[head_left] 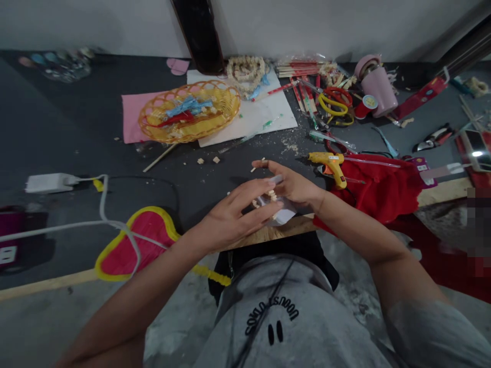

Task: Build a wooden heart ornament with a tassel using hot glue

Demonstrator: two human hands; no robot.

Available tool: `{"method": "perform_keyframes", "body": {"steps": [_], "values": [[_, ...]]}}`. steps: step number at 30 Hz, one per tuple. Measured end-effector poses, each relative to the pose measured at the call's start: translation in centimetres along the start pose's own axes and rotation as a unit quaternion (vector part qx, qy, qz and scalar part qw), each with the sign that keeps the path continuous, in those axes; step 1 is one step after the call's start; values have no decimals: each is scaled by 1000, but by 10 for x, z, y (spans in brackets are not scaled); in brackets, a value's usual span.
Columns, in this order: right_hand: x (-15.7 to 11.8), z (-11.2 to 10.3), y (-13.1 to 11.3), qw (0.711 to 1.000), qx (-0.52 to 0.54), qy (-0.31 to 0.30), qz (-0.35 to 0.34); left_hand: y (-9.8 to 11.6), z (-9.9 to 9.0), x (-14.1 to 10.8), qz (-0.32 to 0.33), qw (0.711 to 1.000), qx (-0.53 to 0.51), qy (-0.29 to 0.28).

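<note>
Close to the table's front edge, my left hand is closed around a white sheet-like piece with small pale wooden bits on it. Its fingers cover much of this piece, so the full shape is hidden. My right hand is just beyond, against the far side of the same piece. A short pale wooden stick shows at its fingertips, pinched there. Two small wooden chunks lie on the dark table beyond my hands.
A yellow hot glue gun lies right, by red cloth. Behind are a wicker basket, scissors, red thread and a pink bottle. White cable crosses a pink-and-yellow padded shape at left.
</note>
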State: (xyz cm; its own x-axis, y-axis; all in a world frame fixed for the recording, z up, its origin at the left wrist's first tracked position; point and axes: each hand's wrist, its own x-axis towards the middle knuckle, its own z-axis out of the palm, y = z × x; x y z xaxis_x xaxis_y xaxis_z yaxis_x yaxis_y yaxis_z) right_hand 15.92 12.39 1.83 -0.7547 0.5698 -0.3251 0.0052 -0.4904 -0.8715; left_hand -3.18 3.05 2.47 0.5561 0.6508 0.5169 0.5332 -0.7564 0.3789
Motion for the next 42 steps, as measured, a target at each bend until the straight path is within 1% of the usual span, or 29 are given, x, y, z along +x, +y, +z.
{"method": "perform_keyframes", "body": {"steps": [4, 8, 14, 17, 19, 20, 21, 22, 23, 25, 26, 27, 28, 29, 32, 34, 36, 38, 40, 42], "values": [[0, 3, 7, 996, 74, 11, 38, -1, -1, -2, 16, 999, 13, 24], [-1, 6, 12, 991, 125, 19, 47, -1, -3, -4, 15, 999, 17, 35], [-5, 9, 11, 989, 126, 57, 58, -3, 0, -10, 34, 998, 19, 57], [-8, 7, 10, 992, 105, 52, 55, -4, 1, -11, 47, 997, 28, 63], [-9, 3, 7, 997, 46, 47, 34, -5, 0, -11, 46, 997, 33, 60], [-10, 0, 5, 999, -2, 49, 8, -5, 0, -11, 42, 997, 35, 56], [-10, -2, 2, 996, -61, 55, -29, -6, -1, -12, 38, 997, 36, 50], [-10, -4, -1, 987, -128, 57, -74, -6, -1, -12, 34, 998, 36, 46], [-10, -6, -4, 971, -198, 51, -121, -7, -1, -12, 33, 998, 35, 40], [-7, -9, -10, 927, -321, 10, -193, -6, -1, -12, 42, 998, 36, 26], [-5, -9, -13, 909, -361, -20, -209, -6, -2, -11, 48, 998, 39, 18], [-2, -10, -15, 897, -385, -52, -210, -5, -3, -9, 58, 997, 43, 12], [1, -11, -17, 894, -395, -82, -197, -3, -3, -7, 68, 996, 49, 7], [4, -11, -18, 897, -394, -106, -173, -1, -4, -5, 78, 995, 56, 6], [13, -12, -19, 911, -367, -175, -74, 3, -7, 1, 97, 992, 75, 7], [16, -11, -20, 912, -353, -207, -18, 5, -7, 3, 101, 992, 79, 7], [18, -10, -21, 912, -347, -220, 17, 4, -7, 3, 97, 993, 70, 5], [17, -8, -22, 913, -344, -214, 36, 3, -6, 2, 89, 994, 62, 1], [17, -7, -22, 917, -338, -209, 44, 2, -5, 1, 87, 994, 60, -1], [17, -7, -21, 919, -328, -213, 37, 2, -4, 0, 88, 994, 60, -2]]}}
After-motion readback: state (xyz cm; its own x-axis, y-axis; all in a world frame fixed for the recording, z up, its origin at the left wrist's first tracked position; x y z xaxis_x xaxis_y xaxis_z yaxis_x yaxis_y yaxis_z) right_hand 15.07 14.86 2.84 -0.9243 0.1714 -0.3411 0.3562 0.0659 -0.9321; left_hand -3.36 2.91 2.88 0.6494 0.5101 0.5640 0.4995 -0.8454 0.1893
